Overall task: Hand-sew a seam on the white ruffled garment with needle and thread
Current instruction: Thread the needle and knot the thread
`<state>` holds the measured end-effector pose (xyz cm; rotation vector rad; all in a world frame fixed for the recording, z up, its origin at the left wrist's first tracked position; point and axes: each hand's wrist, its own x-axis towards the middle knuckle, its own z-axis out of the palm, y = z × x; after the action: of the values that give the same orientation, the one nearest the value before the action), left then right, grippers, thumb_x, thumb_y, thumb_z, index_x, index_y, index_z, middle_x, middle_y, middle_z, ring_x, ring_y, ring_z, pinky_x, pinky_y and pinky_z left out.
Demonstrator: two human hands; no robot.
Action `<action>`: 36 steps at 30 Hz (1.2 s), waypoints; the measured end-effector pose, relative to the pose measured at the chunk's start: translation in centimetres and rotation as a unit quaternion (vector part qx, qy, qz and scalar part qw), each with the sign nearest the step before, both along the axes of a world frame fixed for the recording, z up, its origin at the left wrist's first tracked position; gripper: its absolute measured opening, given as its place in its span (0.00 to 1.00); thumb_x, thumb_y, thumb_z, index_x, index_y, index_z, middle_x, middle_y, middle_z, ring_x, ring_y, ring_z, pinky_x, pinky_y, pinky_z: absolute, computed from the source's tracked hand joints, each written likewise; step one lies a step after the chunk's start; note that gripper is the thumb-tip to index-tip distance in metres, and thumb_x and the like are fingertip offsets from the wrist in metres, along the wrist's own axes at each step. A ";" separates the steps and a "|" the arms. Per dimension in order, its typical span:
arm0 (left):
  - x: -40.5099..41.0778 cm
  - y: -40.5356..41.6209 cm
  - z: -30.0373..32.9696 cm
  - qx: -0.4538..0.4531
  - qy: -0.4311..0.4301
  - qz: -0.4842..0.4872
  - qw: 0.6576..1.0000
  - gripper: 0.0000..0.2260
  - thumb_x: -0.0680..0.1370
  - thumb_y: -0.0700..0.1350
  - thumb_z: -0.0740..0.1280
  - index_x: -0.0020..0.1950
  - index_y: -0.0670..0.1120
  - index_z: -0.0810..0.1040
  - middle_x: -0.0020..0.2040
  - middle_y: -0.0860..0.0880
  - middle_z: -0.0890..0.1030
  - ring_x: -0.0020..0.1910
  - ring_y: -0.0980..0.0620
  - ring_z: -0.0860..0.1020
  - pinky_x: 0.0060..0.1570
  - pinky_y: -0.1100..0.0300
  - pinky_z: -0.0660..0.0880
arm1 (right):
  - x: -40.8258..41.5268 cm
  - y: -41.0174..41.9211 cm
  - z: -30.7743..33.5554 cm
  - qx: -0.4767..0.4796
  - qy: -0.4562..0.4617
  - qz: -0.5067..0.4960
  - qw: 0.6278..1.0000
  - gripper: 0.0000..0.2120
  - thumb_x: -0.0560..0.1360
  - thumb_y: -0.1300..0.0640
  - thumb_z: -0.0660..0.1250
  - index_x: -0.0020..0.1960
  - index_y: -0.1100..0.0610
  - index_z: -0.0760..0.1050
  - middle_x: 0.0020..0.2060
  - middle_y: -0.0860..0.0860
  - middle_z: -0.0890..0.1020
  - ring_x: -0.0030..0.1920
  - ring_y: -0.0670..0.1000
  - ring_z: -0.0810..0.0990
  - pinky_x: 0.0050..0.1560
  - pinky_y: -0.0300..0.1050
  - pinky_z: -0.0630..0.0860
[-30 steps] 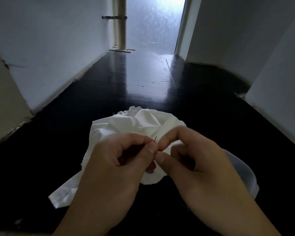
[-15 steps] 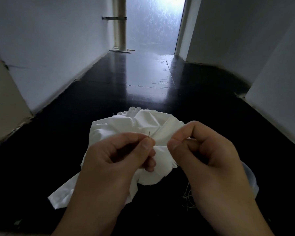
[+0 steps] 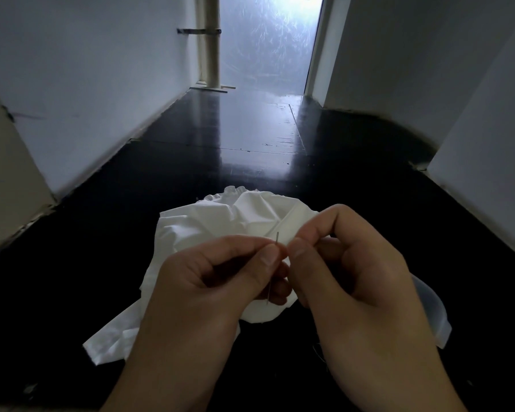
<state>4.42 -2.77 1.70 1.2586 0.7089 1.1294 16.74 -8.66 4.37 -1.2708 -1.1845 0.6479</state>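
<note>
The white ruffled garment point(image 3: 220, 218) lies bunched on the black floor in front of me, its frilled edge at the far side. My left hand point(image 3: 214, 281) pinches the thin steel needle point(image 3: 276, 238) between thumb and forefinger; the needle's tip pokes up above the fingers and its lower end shows below them. My right hand point(image 3: 348, 272) has its fingers curled, thumb and forefinger pinched right beside the needle against a fold of the cloth. Whether thread runs between those fingers is too fine to see. Loose thread point(image 3: 318, 352) trails near my right wrist.
A glossy black floor point(image 3: 235, 138) runs down a narrow corridor between white walls point(image 3: 87, 69) to a bright frosted door point(image 3: 268, 40). A pale post point(image 3: 210, 40) stands by the door at the left. A translucent lid or dish point(image 3: 431, 310) lies partly under my right wrist.
My right hand pulled away to the right half a second ago and has come back against the needle. The left hand kept its pinch on the needle throughout.
</note>
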 end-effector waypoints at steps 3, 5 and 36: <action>0.0 0.0 0.0 -0.002 -0.009 -0.004 1.000 0.10 0.68 0.51 0.73 0.44 0.50 0.90 0.43 0.41 0.88 0.45 0.41 0.88 0.48 0.54 0.83 | 0.0 0.0 0.0 0.002 -0.007 -0.007 1.000 0.07 0.79 0.58 0.67 0.41 0.52 0.76 0.29 0.53 0.83 0.27 0.45 0.80 0.29 0.30 0.72; 0.0 0.0 0.0 0.001 -0.010 -0.003 1.000 0.10 0.67 0.51 0.73 0.44 0.50 0.90 0.42 0.42 0.88 0.45 0.42 0.88 0.47 0.58 0.83 | 0.0 0.1 -0.2 0.002 -0.014 -0.009 1.000 0.07 0.78 0.57 0.67 0.41 0.51 0.76 0.31 0.53 0.84 0.30 0.48 0.83 0.31 0.33 0.75; 0.0 -0.6 -0.2 0.177 0.063 0.119 0.975 0.07 0.71 0.41 0.78 0.42 0.54 0.89 0.38 0.54 0.88 0.39 0.56 0.87 0.42 0.67 0.81 | 0.5 0.6 -1.0 0.045 -0.002 0.017 0.999 0.10 0.79 0.63 0.67 0.42 0.51 0.77 0.29 0.52 0.79 0.30 0.45 0.75 0.33 0.36 0.71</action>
<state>4.45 -3.34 1.47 1.5876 0.7910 1.4260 17.25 -8.01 3.34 -1.1778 -1.2272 0.6105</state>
